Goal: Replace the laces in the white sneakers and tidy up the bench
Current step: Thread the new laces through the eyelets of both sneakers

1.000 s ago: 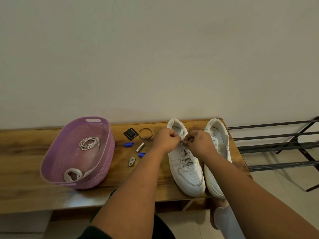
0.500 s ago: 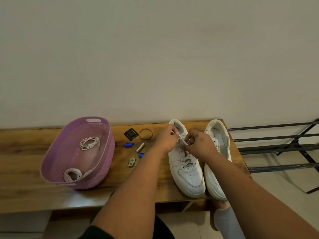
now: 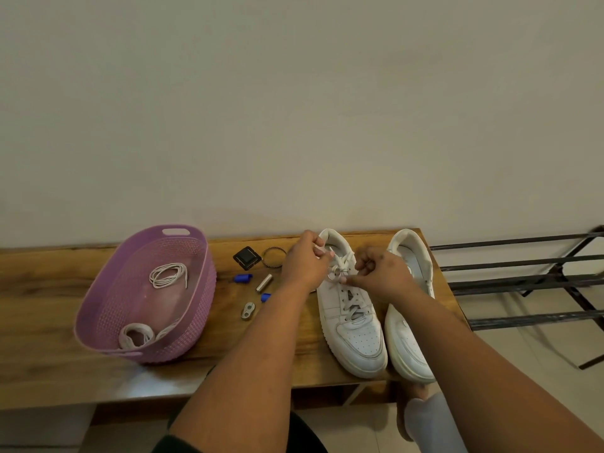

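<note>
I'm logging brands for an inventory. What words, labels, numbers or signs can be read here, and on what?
None can be read.
Sneakers: no legible logo or print.
Purple basket: no label shows.
Black square item and small metal and blue bits: too small to tell.

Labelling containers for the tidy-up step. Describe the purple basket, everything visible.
The purple oval plastic basket has woven-look perforated walls, a smooth pale floor and a cut-out handle slot in its far rim. It sits upright on the left part of the wooden bench, near the front edge. Inside lie a coiled thin white lace toward the back and a rolled flat white lace against the near wall. Neither hand touches it; the small items on the bench lie apart from it, to its right.
</note>
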